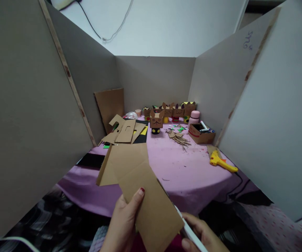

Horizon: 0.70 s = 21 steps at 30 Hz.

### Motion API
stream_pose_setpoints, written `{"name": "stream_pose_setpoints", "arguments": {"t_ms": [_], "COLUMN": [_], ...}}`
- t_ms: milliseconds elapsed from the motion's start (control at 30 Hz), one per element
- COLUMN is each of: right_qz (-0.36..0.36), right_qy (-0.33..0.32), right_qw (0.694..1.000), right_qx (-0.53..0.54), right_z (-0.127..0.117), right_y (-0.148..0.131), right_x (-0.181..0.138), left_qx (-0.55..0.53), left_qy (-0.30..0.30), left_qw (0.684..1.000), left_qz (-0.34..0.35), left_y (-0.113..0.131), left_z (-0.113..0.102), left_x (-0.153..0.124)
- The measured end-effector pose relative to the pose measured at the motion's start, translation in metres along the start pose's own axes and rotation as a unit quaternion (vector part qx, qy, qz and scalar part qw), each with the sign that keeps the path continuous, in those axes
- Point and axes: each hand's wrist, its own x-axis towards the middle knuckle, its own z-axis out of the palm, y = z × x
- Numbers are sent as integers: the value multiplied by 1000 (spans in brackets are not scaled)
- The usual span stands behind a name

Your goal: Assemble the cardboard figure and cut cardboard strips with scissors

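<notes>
Head view, left hand [126, 220]: sitting at the bottom middle, pinching the cardboard [151, 203] tight, thumb on top, likely so it is not slipping.
Head view, right hand [205, 235]: sitting at the bottom right, curling closed round a white tool [189, 231] by the cardboard's edge.
Head view, cardboard: looking brown and flat with a fold line, reaching up over the purple table [193, 175].
Head view, around: a yellow glue gun [222, 162] is lying at the right; little box animals [156, 121] are standing at the back.

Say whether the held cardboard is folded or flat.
Partly folded: the cardboard in the left hand bends along a crease, its left flap angled; the right hand grips a white tool.
</notes>
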Motion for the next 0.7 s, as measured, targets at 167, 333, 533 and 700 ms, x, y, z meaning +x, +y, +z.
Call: {"name": "stream_pose_setpoints", "arguments": {"t_ms": [167,333,533,700], "right_qz": [-20,-14,-18,18], "right_qy": [-32,10,-26,1], "right_qw": [999,1000,999,999], "right_qx": [24,11,23,35], "right_z": [-3,-6,-3,-5], "right_y": [-7,3,3,2], "right_x": [6,5,6,7], "left_qx": [-2,-11,2,-28], "left_qy": [-5,-3,11,-11], "left_qw": [1000,1000,998,998], "left_qz": [-27,-27,-55,-49], "left_y": [-4,-6,-7,-11], "left_z": [3,2,1,4], "left_x": [-3,-2,-1,-2]}}
